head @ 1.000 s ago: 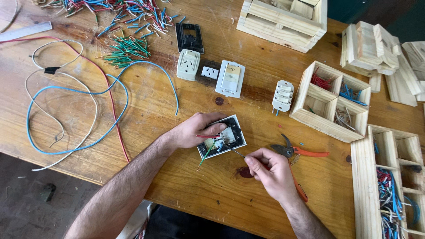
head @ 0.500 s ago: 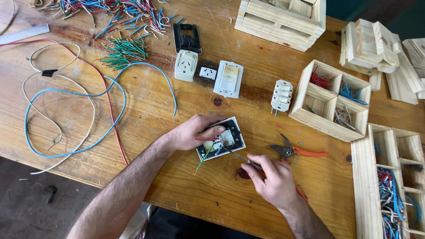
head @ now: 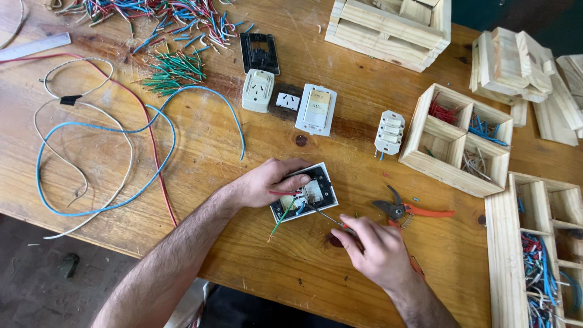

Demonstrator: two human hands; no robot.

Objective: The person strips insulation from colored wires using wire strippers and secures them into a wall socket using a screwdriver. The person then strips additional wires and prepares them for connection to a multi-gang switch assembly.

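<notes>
My left hand (head: 267, 181) presses down on a white-framed switch module (head: 311, 192) lying back-up on the wooden table (head: 200, 158). Short red, green and blue wires stick out of the module by my fingers. My right hand (head: 375, 250) grips a thin screwdriver (head: 322, 214) whose tip reaches into the module's back. Orange-handled cutting pliers (head: 407, 211) lie just right of the module, apart from both hands.
Sockets and switches (head: 316, 109) lie in a row behind the module. Long blue, white and red cables (head: 103, 152) loop at the left. Cut wire pieces (head: 164, 18) pile at the back. Wooden compartment boxes (head: 458, 140) with wire bits stand at the right.
My right hand has shifted slightly left and down, bringing the screwdriver tip into the module. My left hand stays on the module.
</notes>
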